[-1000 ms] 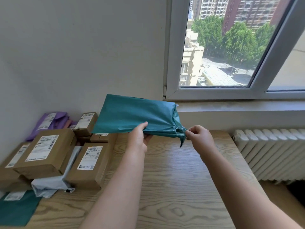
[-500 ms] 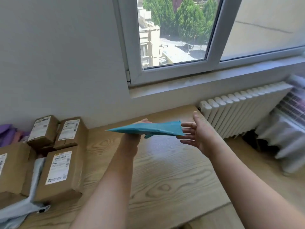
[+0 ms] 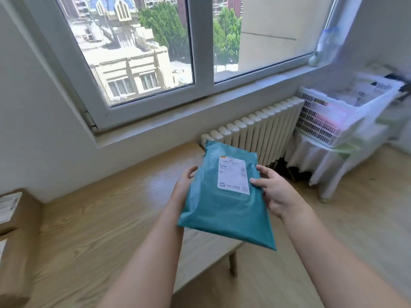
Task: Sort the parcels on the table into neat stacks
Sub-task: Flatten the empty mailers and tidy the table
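Teal parcel (image 3: pixel 224 210) hangs label-up in the air between both hands, over the right end of the wooden worktop (image 3: pixel 100 218). The left hand (image 3: pixel 183 187) grips its left edge, most of its fingers hidden underneath. The right hand (image 3: pixel 278 194) holds the right edge, its fingers (image 3: pixel 259 182) curled over the top, one tip touching the white label (image 3: pixel 233 176). Cardboard boxes (image 3: pixel 17 218) sit well left of the fingers; a radiator (image 3: pixel 255 130) stands beyond them.

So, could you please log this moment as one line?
teal mailer: label up, above table | left hand: holds left edge | right hand: holds right edge
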The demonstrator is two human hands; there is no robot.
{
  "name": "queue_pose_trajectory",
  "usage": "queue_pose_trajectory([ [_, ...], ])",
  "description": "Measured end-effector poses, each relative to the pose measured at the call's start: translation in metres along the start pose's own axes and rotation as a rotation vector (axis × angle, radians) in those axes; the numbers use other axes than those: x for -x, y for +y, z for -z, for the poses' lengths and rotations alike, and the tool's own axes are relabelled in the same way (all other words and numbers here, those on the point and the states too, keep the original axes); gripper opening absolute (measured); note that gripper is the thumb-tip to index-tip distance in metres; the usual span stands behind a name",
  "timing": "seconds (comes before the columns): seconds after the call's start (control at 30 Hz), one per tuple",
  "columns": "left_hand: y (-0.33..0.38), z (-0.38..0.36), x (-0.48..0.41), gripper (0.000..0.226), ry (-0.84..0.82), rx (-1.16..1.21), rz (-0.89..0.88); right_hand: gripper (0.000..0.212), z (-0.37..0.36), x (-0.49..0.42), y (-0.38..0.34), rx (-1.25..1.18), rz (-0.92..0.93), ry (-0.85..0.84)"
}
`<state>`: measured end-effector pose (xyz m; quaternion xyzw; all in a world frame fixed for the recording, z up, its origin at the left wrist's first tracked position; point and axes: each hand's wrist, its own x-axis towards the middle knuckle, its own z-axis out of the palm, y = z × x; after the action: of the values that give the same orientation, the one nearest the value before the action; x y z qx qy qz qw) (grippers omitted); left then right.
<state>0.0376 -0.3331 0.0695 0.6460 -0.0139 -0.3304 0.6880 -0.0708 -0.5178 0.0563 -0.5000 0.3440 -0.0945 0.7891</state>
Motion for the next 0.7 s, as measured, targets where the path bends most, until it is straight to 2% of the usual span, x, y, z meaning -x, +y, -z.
queue_pose_trajectory([
  [0.07,-0.012,-0.042,-0.013,0.041,0.034,-0.080,0.020,0.056,0.048,0.003,-0.017,-0.013,0.073,0.001],
  [0.17,-0.030,-0.123,-0.028,0.063,-0.098,-0.053,0.136,0.057,0.125,0.008,-0.041,-0.024,0.140,0.019],
  [0.3,-0.041,-0.217,-0.034,0.030,-0.239,-0.093,0.140,0.052,0.206,0.005,-0.056,-0.046,0.172,0.107],
  [0.5,-0.054,-0.344,-0.077,0.025,-0.304,-0.146,0.141,0.038,0.318,-0.012,-0.078,-0.119,0.152,0.259],
  [0.7,-0.051,-0.448,-0.160,0.021,-0.296,-0.150,0.128,0.035,0.393,-0.074,-0.112,-0.106,0.081,0.300],
])
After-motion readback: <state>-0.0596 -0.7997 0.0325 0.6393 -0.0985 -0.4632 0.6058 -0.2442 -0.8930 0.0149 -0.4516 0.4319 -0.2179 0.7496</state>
